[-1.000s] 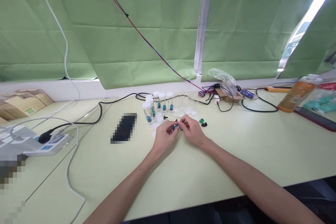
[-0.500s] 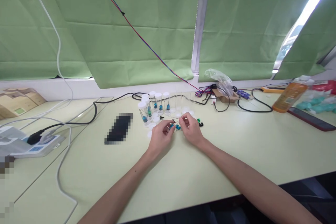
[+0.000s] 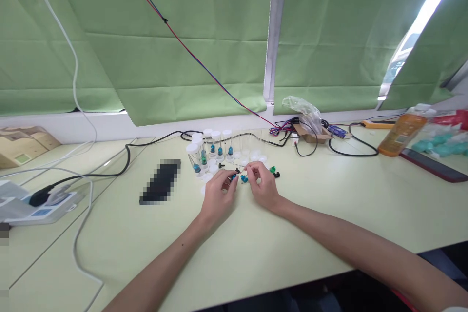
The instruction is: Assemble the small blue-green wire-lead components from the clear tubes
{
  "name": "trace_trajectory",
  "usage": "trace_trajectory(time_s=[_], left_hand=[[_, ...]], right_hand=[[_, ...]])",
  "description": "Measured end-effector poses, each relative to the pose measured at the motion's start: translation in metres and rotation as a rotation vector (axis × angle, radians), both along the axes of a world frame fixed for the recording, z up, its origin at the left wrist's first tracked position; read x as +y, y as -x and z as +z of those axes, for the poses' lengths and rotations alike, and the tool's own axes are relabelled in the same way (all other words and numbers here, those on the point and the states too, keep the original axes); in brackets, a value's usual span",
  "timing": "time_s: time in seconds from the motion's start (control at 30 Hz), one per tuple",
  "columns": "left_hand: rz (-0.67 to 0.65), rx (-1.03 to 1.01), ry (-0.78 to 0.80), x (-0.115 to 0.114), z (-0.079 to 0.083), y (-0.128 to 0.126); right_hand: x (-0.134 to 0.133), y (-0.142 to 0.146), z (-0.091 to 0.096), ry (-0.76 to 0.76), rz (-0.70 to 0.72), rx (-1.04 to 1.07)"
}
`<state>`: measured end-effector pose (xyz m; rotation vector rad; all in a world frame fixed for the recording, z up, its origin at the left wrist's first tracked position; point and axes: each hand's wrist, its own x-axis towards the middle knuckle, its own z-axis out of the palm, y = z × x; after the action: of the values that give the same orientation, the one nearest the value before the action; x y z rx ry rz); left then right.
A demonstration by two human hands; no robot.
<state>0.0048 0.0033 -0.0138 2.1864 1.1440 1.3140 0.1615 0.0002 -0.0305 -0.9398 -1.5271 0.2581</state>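
My left hand [image 3: 218,192] is closed in a pinch, a small blue plastic piece [image 3: 234,176] between thumb and fingertips. My right hand [image 3: 262,184] has its thumb and index finger pressed together just beside it. A thin wire-like stem seems to show at those fingertips, too fine to make out. Another blue piece [image 3: 244,179] lies on the table between the hands. A small black part [image 3: 238,170] is just beyond the fingertips. To the right of my right hand are a green piece [image 3: 272,169] and a black piece [image 3: 277,174].
Several clear vials [image 3: 220,148] with white caps, holding stemmed coloured pieces, stand behind my left hand. A pixelated dark object [image 3: 161,182] lies left. Beyond are a small carton [image 3: 310,135] with cables and a plastic bag, an orange bottle [image 3: 402,131] and a phone [image 3: 433,165].
The whole view has shifted slightly, so things sit a little further left. Both hands stay close together over the small pieces, with only slight finger movement.
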Motion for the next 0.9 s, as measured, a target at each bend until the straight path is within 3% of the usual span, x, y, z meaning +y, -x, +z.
trace_trajectory(time_s=[0.2, 0.3, 0.73, 0.9], left_hand=[[0.027, -0.042, -0.212, -0.011, 0.001, -0.005], [0.031, -0.050, -0.245, -0.014, 0.000, -0.010], [-0.025, -0.077, -0.094, -0.012, -0.006, -0.017], [-0.026, -0.104, 0.043, -0.012, -0.006, -0.017]], right_hand=[[-0.008, -0.004, -0.001, 0.013, 0.101, 0.027], [-0.010, -0.005, 0.000, 0.018, 0.110, 0.079], [-0.017, -0.015, 0.002, 0.064, 0.091, 0.170], [-0.016, -0.017, 0.003, 0.060, 0.095, 0.188]])
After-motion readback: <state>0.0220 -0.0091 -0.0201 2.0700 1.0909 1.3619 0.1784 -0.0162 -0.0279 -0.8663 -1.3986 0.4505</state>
